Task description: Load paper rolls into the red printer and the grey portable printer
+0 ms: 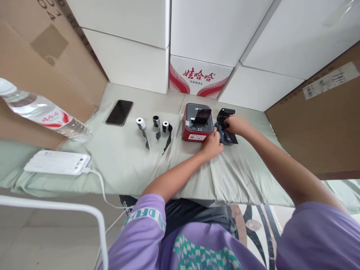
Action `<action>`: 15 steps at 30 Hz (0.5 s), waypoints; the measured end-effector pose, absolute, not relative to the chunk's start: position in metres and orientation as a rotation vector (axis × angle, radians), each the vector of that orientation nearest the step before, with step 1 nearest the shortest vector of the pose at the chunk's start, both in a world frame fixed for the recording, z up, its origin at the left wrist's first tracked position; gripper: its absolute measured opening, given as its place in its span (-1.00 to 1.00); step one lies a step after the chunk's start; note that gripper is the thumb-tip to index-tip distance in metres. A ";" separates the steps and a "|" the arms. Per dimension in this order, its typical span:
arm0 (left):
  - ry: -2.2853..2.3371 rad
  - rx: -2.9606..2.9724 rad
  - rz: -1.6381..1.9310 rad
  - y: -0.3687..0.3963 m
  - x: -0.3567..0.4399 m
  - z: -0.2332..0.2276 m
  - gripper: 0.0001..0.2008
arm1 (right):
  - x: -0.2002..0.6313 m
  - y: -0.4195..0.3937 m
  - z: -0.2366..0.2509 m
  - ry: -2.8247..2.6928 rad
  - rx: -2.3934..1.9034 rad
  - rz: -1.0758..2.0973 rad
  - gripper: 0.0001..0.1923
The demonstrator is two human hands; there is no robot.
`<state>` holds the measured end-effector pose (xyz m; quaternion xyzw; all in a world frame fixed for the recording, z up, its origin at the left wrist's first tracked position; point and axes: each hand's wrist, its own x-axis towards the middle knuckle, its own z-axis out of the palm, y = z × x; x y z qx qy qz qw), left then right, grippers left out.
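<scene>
Head view: red printer (197, 123) beside black printer (226, 127).

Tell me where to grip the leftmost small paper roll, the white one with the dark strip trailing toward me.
Pinch the white roll across its two flat ends, coming from above. It seems to lie on its side, apart from the next roll, so both ends look free. The dark strip trails off its near side; avoid pulling that.

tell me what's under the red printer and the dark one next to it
Both the red printer and the dark printer sit on a pale green cloth. The hands, left and right, cover part of the dark printer, so what lies beneath the cloth stays hidden.
</scene>
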<state>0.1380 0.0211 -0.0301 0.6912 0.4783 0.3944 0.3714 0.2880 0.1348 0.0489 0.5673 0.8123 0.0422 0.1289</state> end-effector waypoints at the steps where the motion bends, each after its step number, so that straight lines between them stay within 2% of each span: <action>1: 1.228 1.775 1.013 0.021 0.138 -0.029 -0.59 | 0.292 0.137 0.051 2.406 1.619 0.089 -0.74; 7: 1.240 1.823 1.001 0.021 0.138 -0.028 -0.62 | 0.318 0.136 0.090 2.600 1.721 -0.194 -0.69; 11: 1.263 1.863 0.983 0.022 0.138 -0.031 -0.58 | 0.308 0.107 0.137 2.697 1.629 -0.711 -0.57; 15: 1.295 1.843 0.977 0.024 0.141 -0.031 -0.57 | 0.260 0.071 0.157 2.836 1.586 -1.038 -0.52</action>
